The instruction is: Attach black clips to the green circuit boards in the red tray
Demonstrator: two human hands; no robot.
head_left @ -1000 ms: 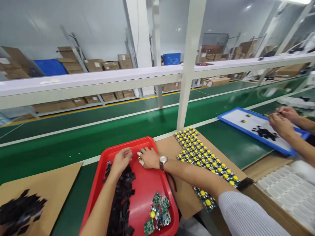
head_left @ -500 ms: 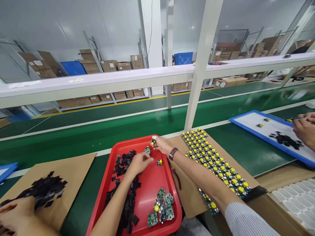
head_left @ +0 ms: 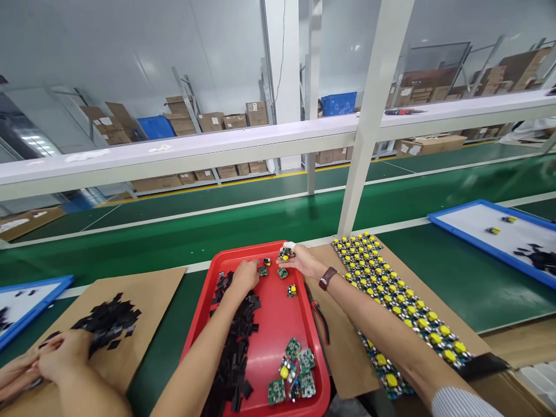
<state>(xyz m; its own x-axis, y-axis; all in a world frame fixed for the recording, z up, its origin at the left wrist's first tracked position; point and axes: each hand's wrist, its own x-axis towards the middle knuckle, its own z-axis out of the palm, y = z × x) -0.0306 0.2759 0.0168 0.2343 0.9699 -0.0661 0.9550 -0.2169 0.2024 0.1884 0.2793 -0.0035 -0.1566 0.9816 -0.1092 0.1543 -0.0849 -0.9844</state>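
Observation:
A red tray holds black pieces along its left side and green circuit boards near its front right. My left hand is over the tray's upper left, fingers pointing down beside a small board; its fingertips are partly hidden. Palm up at the tray's top right corner, my right hand holds circuit boards with a yellow part. Below it lie a loose green board and a yellow-topped board.
Rows of yellow-topped boards cover cardboard at the right, with pliers beside the tray. Another person's hands are at the left by black pieces. A blue-rimmed tray is far right; a white post rises behind.
The view has shifted, moving the scene rightward. More boards lie near my hands at the tray's top. My left hand has moved up toward them, and my right palm has turned up.

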